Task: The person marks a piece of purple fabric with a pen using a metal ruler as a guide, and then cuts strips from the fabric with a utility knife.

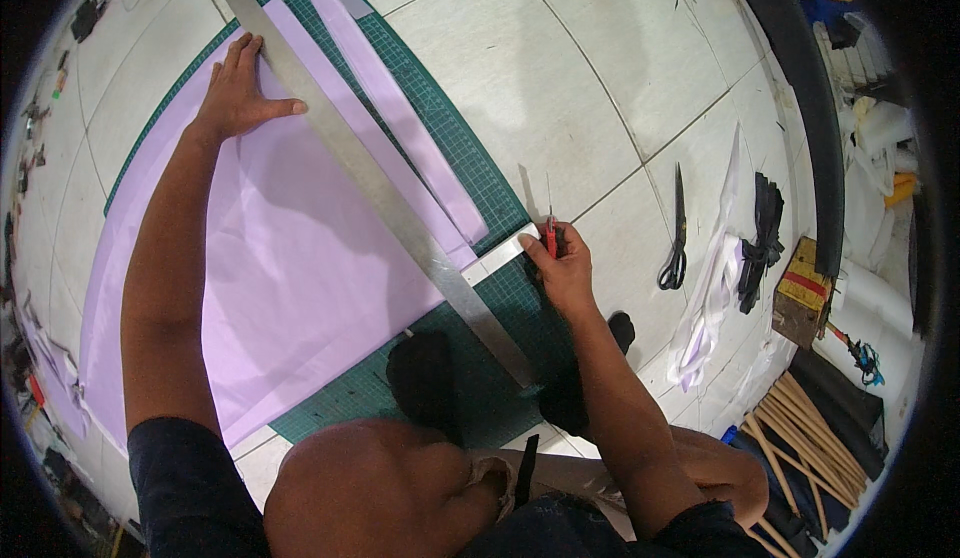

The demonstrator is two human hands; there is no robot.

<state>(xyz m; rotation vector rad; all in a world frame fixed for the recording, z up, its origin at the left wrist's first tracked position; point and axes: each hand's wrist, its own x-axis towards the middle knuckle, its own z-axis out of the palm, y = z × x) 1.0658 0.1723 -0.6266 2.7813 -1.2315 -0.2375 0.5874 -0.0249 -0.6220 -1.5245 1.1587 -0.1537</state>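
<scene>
A large lilac fabric sheet (290, 248) lies on a green cutting mat (330, 403). Across the fabric runs a long metal straightedge (360, 173), slanting from far left to near right. My left hand (238, 93) presses on the fabric and the far part of the straightedge, its fingers and thumb spread. Beyond the mat's right edge, my right hand (565, 273) pinches the end of a short metal ruler (500, 255), which reaches in to the straightedge. That hand also holds a slim red-handled tool (551, 238) with a thin point sticking up; its exact kind is unclear.
Narrow lilac strips (395, 108) lie right of the straightedge. Black scissors (677, 248), white fabric scraps (710, 298) and a black tied bundle (763, 238) rest on the tiled floor (560, 78). Farther right are a yellow-brown box (803, 293) and wooden sticks (810, 438).
</scene>
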